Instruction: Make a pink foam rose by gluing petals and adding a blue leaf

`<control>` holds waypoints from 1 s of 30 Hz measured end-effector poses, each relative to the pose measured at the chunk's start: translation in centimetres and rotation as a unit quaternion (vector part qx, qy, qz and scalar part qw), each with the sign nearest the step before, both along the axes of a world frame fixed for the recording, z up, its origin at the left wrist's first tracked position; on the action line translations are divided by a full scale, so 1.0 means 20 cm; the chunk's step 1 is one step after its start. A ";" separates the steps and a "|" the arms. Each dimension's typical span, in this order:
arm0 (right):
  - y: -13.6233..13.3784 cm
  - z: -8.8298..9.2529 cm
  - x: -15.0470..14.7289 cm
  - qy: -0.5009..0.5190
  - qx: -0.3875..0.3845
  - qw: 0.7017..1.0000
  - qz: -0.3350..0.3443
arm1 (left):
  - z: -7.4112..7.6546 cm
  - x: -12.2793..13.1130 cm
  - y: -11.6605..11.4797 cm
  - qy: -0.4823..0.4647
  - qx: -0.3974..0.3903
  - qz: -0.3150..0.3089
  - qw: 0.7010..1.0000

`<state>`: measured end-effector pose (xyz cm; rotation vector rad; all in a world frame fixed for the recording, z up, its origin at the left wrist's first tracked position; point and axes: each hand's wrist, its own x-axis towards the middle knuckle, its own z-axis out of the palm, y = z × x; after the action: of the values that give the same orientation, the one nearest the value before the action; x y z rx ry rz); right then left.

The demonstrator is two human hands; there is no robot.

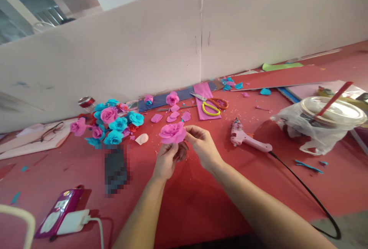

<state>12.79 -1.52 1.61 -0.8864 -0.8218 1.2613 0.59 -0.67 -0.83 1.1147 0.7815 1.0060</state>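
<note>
A pink paper rose (173,132) is held up over the red table (201,203). My left hand (166,159) grips it from below, fingers pinched at its base. My right hand (201,143) pinches the flower's right edge with thumb and fingers. Loose pink paper petals (172,117) lie on the table just beyond the rose. A pink glue gun (247,138) lies to the right of my right hand, its black cord (310,193) trailing toward the near edge.
A bunch of blue and pink paper roses (110,124) lies at left. Scissors (211,105) rest on pink paper behind. At right, a lidded cup with red straw (333,113) sits in a plastic bag. Phone and charger (61,218) lie near left; white partition (172,42) behind.
</note>
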 end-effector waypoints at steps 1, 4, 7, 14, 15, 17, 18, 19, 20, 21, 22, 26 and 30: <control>0.00 0.00 0.00 -0.008 -0.002 1.000 -0.001 | 0.00 0.00 0.00 -0.004 0.000 -0.001 1.000; -0.01 0.01 -0.01 -0.026 -0.008 1.000 -0.001 | 0.00 0.00 0.00 -0.023 0.000 -0.001 1.000; -0.01 0.00 -0.01 -0.034 -0.006 0.999 0.016 | -0.01 0.00 0.00 -0.040 -0.001 0.013 0.999; 0.00 -0.03 -0.01 -0.077 0.004 0.996 -0.049 | -0.05 -0.01 0.03 0.042 0.048 0.091 0.994; 0.00 -0.04 -0.02 -0.094 -0.001 0.994 -0.051 | -0.06 -0.01 0.04 0.067 0.057 0.117 0.989; -0.01 -0.05 -0.04 -0.118 -0.009 0.992 -0.036 | -0.06 -0.02 0.03 0.129 0.080 0.166 0.974; -0.02 -0.05 -0.05 -0.124 -0.011 0.992 -0.026 | -0.05 -0.02 0.03 0.163 0.092 0.182 0.965; -0.02 -0.06 -0.05 -0.125 -0.013 0.992 -0.018 | -0.04 -0.02 0.03 0.193 0.105 0.192 0.956; -0.03 -0.06 -0.06 -0.123 -0.013 0.992 -0.012 | -0.03 -0.02 0.02 0.217 0.116 0.198 0.949; -0.03 -0.06 -0.07 -0.119 -0.014 0.993 -0.008 | -0.02 -0.01 0.02 0.236 0.126 0.200 0.943; -0.03 -0.06 -0.07 -0.112 -0.014 0.994 -0.006 | -0.01 -0.01 0.01 0.250 0.135 0.203 0.937; -0.03 -0.05 -0.08 -0.046 -0.043 0.998 0.012 | 0.01 0.00 -0.01 0.303 0.171 0.204 0.915; -0.03 -0.04 -0.08 -0.026 -0.071 0.997 0.013 | 0.00 0.00 -0.01 0.338 0.197 0.197 0.899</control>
<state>11.17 -2.13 0.86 -1.0286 -0.7943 1.3377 0.50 -0.87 -0.81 1.7473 1.4491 1.1509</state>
